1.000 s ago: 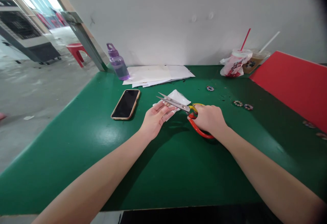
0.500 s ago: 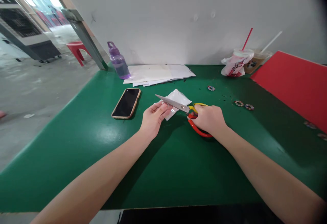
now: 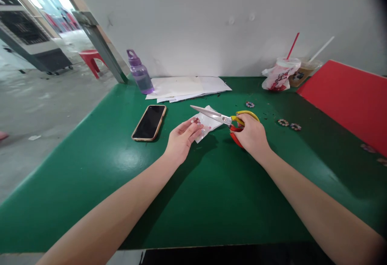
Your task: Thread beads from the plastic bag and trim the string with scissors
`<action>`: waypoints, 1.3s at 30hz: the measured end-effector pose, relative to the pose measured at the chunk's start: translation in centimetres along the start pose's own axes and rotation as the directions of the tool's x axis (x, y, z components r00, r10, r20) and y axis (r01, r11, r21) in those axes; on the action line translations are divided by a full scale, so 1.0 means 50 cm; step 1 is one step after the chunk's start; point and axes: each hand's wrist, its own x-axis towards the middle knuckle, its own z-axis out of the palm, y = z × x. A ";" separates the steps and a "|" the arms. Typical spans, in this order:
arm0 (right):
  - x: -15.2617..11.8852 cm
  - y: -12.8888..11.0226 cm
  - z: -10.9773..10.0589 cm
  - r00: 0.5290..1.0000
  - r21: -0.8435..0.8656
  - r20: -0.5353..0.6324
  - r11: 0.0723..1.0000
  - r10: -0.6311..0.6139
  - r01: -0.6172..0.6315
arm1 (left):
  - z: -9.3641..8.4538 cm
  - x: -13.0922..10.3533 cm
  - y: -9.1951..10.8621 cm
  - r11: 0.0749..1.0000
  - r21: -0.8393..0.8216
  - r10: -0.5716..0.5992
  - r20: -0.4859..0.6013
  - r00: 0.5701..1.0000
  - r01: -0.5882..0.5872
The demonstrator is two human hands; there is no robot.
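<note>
My left hand point(image 3: 181, 138) is closed, pinching a small beaded ring point(image 3: 196, 120) between thumb and fingers; part of the ring is hidden. Behind the fingertips lies a small white plastic packet point(image 3: 208, 130) with a few tiny reddish specks on it. In my right hand point(image 3: 254, 136) is a pair of scissors point(image 3: 217, 116) with one yellow and one red handle. Their blades look closed together and point left, just above the packet and beyond the beaded ring. On the right of the green table point(image 3: 181, 208) lie other beaded rings point(image 3: 283, 123), several in all.
A phone point(image 3: 149, 122) lies left of my hands. Behind it stand a purple water bottle point(image 3: 141, 73) and a stack of white paper point(image 3: 190, 86) by the wall. Two drink cups with straws point(image 3: 281, 75) and a red board point(image 3: 350, 99) are at the right.
My right hand has drawn the scissors up and to the right, away from the beaded ring. The yellow handle has swung upward. My left hand has hardly moved.
</note>
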 end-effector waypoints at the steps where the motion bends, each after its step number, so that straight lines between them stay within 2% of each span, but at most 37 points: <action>1: 0.002 0.001 0.003 1.000 0.053 0.005 0.998 0.022 -0.023 | 0.000 0.000 0.000 1.000 -0.002 -0.001 -0.001 1.000 0.001; 4: 0.004 -0.003 0.005 0.994 0.152 0.033 0.983 0.100 -0.104 | -0.001 0.001 -0.001 1.000 -0.007 -0.005 -0.003 1.000 0.005; 7: 0.003 -0.013 -0.001 0.993 0.153 0.043 0.982 0.108 -0.114 | 0.000 0.002 -0.001 1.000 -0.006 -0.010 -0.003 1.000 0.010; 11: -0.001 -0.019 -0.008 0.999 0.126 0.017 0.991 0.034 -0.036 | -0.002 0.003 0.000 1.000 0.001 -0.007 0.010 1.000 0.007; 16: -0.012 -0.019 -0.006 0.987 -0.024 -0.101 0.992 -0.128 0.127 | -0.005 0.005 0.000 1.000 0.006 0.026 0.028 0.999 -0.026; 21: -0.021 -0.018 -0.004 0.953 -0.113 -0.086 0.953 -0.292 0.282 | -0.004 0.007 0.000 0.999 -0.009 0.052 0.039 0.998 -0.052; 26: -0.019 -0.015 -0.008 0.947 -0.170 -0.070 0.939 -0.314 0.298 | -0.001 0.004 0.001 0.999 -0.017 0.048 0.030 0.998 -0.048; 32: -0.017 -0.010 -0.012 0.928 -0.214 -0.131 0.924 -0.349 0.317 | -0.007 0.005 -0.002 0.998 -0.027 0.065 0.078 0.995 -0.063; 39: -0.015 -0.010 -0.015 0.921 -0.219 -0.111 0.913 -0.372 0.343 | -0.008 0.005 -0.004 0.999 -0.019 0.046 0.084 0.995 -0.045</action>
